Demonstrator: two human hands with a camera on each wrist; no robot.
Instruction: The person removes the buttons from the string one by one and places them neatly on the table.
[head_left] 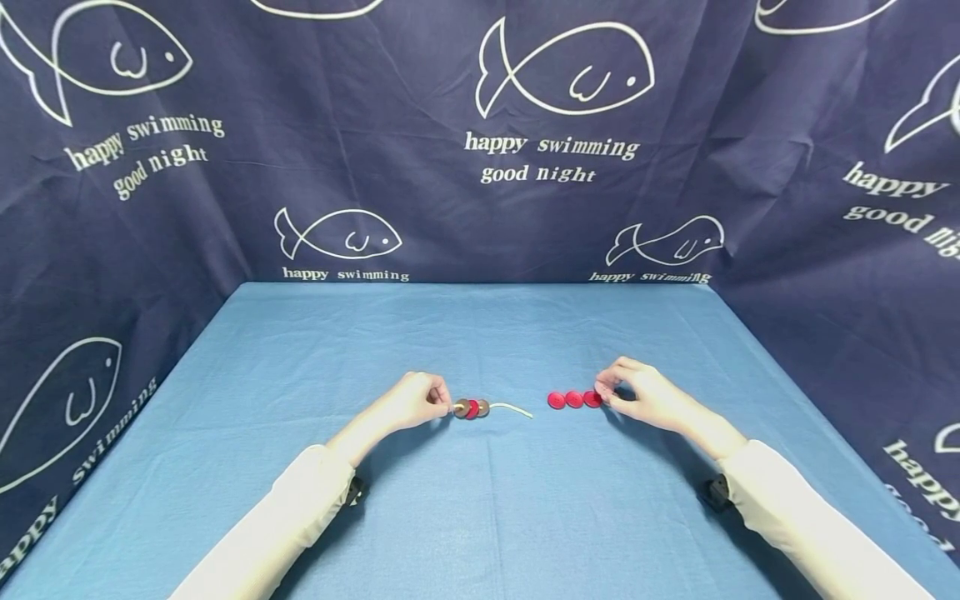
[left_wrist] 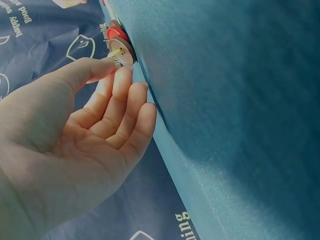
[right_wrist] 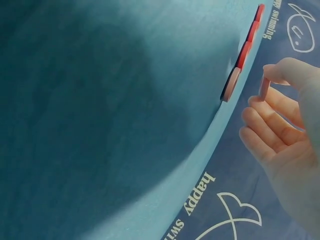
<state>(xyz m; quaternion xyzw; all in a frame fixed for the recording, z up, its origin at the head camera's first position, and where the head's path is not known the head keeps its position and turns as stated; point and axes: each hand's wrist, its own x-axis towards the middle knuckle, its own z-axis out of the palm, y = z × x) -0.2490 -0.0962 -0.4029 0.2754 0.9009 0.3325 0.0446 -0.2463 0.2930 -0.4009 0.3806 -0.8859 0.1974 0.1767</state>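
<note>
My left hand (head_left: 418, 400) pinches one end of a pale cord (head_left: 512, 407) between thumb and fingertips. Threaded on the cord are a brown button (head_left: 461, 408), a red button (head_left: 472, 409) and another brown button (head_left: 483, 407); in the left wrist view the nearest brown button (left_wrist: 128, 52) is just beyond the fingertips. To the right, my right hand (head_left: 641, 393) holds a pinkish button (right_wrist: 264, 87) on edge between thumb and fingers, raised off the table. Below it, another pinkish button (right_wrist: 231, 85) lies at the near end of a row of red buttons (right_wrist: 244, 55).
A blue cloth (head_left: 480, 508) covers the table. Dark blue curtains (head_left: 435, 100) with white fish and lettering stand behind and at both sides. The cord's free end points toward the red buttons. Dark wrist devices (head_left: 717, 492) sit under both sleeves.
</note>
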